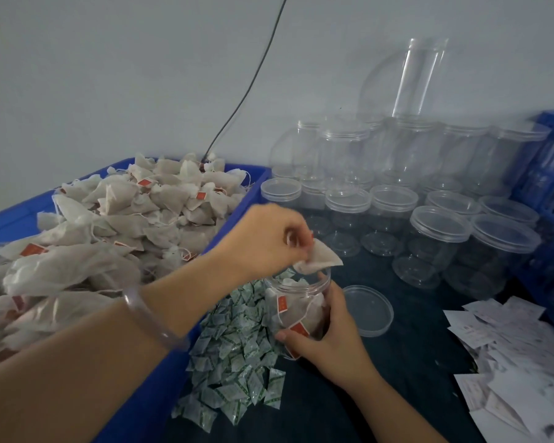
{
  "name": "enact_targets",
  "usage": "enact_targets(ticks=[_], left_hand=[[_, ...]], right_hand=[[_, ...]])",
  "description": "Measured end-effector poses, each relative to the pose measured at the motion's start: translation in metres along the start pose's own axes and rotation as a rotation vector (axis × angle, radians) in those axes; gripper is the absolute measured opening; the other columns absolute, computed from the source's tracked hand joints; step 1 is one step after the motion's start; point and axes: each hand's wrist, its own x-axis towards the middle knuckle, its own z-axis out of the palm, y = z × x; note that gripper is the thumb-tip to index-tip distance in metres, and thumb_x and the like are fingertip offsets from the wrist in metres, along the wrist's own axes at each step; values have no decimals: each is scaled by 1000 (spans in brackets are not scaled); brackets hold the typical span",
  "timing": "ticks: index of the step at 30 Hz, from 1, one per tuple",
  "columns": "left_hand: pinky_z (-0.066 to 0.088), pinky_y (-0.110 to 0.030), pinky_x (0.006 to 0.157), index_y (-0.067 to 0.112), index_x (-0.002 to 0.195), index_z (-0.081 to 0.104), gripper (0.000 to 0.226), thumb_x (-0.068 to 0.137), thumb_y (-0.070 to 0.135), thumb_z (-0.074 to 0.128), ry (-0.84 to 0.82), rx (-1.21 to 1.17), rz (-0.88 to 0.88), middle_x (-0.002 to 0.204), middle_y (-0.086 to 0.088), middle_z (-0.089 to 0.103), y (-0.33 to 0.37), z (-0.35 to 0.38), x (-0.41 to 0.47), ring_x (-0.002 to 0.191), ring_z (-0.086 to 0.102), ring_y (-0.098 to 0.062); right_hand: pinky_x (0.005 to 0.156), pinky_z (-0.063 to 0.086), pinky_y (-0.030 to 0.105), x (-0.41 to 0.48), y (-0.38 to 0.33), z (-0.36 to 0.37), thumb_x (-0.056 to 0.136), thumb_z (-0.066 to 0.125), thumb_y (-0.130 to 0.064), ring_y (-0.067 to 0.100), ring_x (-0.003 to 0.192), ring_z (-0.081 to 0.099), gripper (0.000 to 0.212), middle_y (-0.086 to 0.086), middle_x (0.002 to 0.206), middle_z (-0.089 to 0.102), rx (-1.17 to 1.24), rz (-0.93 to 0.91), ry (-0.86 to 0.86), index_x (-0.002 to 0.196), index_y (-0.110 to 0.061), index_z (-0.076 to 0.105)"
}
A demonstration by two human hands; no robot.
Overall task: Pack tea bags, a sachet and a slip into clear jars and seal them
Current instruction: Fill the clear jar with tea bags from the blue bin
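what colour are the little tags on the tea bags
Red tags, clearest in the head view.

No text can be read anywhere. Red tags [282,304] on the tea bags [314,310] inside the jar [315,284] carry pale marks, too blurred to make out. Same for the red tags on the tea bags heaped in the blue bin [256,183]. Sachets [237,346] show green print, too small to read. Paper slips [509,340] show dark printed lines, smeared, illegible.
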Motion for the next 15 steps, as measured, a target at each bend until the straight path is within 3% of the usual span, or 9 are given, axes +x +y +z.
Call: enact_targets(ticks=[4,11,15], left_hand=[[41,-4,66,28,76,62,20,77,12,73,-214,94,8,78,19,58,-2,9,-3,75,54,6],[47,-11,72,33,82,66,22,81,13,73,-216,26,-12,90,19,66,-6,0,-2,85,59,6],[48,-11,70,30,80,67,26,80,5,74,-109,-137,-50,78,17,67,-6,-14,1,77,62,5]], right_hand=[[83,45,6,1,-1,-1,54,86,-37,-7,111,57,90,-32,119,56,-15,1,6,131,-37,38],[83,46,6,1,2,-1,56,87,-35,-6,113,57,91,-31,122,57,21,15,-1,133,-39,38],[85,45,7,1,2,-2,58,87,-35,-6,115,56,88,-31,124,56,14,7,0,131,-44,38]])
